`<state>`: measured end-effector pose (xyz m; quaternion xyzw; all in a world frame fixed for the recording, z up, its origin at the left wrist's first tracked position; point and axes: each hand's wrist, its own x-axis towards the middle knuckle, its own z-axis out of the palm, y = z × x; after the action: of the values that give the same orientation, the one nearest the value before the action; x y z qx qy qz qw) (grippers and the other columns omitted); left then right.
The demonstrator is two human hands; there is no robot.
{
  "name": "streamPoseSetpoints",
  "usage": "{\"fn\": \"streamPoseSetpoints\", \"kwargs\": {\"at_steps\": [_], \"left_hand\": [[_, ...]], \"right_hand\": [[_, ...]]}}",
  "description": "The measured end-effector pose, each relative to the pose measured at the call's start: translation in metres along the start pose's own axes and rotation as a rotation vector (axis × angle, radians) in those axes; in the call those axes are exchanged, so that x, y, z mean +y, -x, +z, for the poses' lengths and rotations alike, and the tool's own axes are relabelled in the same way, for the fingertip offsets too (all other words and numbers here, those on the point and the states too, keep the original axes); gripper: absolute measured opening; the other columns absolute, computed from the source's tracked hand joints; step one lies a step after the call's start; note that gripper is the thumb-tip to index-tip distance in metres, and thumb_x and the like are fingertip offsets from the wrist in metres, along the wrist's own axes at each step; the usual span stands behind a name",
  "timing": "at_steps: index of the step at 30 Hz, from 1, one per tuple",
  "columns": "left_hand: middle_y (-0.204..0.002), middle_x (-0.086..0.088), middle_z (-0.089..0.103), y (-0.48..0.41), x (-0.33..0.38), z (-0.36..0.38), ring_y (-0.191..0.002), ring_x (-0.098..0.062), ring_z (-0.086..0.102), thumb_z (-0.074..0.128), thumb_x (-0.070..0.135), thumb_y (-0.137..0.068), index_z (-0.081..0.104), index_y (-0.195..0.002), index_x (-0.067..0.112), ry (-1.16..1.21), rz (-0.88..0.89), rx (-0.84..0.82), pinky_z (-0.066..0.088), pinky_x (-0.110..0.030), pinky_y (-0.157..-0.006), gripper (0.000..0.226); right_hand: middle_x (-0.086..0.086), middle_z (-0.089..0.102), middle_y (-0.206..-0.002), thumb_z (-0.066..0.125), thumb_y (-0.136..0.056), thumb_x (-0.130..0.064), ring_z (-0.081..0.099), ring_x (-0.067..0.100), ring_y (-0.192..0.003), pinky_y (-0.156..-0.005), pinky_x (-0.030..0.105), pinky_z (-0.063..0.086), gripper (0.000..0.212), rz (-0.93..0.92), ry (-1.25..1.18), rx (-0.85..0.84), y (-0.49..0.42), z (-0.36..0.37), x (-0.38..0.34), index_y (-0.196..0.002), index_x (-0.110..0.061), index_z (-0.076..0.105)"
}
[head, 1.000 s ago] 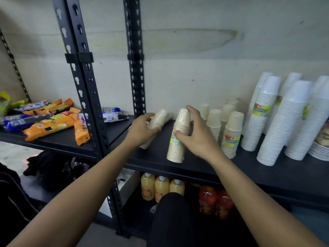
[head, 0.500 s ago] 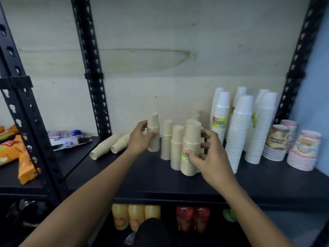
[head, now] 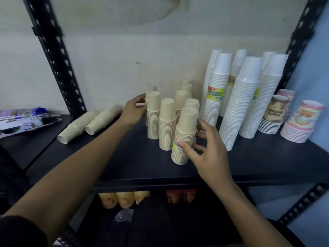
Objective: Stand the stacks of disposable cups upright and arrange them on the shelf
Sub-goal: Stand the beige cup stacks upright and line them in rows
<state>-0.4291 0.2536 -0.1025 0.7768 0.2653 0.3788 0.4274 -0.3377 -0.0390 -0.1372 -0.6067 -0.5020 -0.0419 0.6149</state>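
Black shelf (head: 135, 163): right hand (head: 208, 152) grips upright stack (head: 185, 132); lying stacks (head: 80, 125) point mouths front-left.

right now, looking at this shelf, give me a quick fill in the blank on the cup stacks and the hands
1. The right hand grips the labelled tan stack, the one nearest the ____ edge of the shelf.
2. The two tan stacks left of the left hand lie on their ____.
3. The tall stacks right of the tan ones are ____ in colour.

Missing words: front; sides; white.
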Motion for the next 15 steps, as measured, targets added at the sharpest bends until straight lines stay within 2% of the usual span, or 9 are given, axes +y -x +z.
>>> {"fn": "streamPoseSetpoints", "kwargs": {"at_steps": [5, 10, 15], "left_hand": [[-0.123, 0.005, 0.070, -0.004, -0.003, 0.000, -0.111, -0.018, 0.069, 0.070, 0.013, -0.091, 0.061, -0.141, 0.024, -0.009, -0.003, -0.001, 0.056, -0.049, -0.101, 0.052], [-0.110, 0.010, 0.070, 0.001, -0.002, -0.004, -0.102, -0.013, 0.070, 0.074, 0.017, -0.088, 0.060, -0.140, 0.025, 0.027, -0.012, -0.008, 0.059, -0.045, -0.096, 0.054], [-0.118, -0.005, 0.071, 0.007, 0.002, -0.008, -0.108, -0.019, 0.071, 0.074, 0.015, -0.091, 0.054, -0.147, 0.022, 0.075, -0.068, -0.018, 0.057, -0.042, -0.099, 0.061]], "right_hand": [[-0.009, 0.053, -0.130, 0.081, -0.085, -0.039, 0.059, 0.010, -0.122, -0.087, 0.017, 0.057, 0.071, -0.034, 0.054, -0.017, 0.001, 0.004, 0.004, -0.146, -0.021, 0.050], [-0.009, 0.050, -0.126, 0.079, -0.086, -0.040, 0.059, 0.012, -0.119, -0.090, 0.015, 0.055, 0.069, -0.070, 0.094, -0.011, 0.007, 0.006, 0.009, -0.146, -0.021, 0.051], [-0.010, 0.048, -0.124, 0.080, -0.084, -0.038, 0.058, 0.011, -0.120, -0.093, 0.014, 0.054, 0.073, -0.096, 0.060, -0.001, 0.012, 0.005, 0.004, -0.147, -0.025, 0.046]]}}
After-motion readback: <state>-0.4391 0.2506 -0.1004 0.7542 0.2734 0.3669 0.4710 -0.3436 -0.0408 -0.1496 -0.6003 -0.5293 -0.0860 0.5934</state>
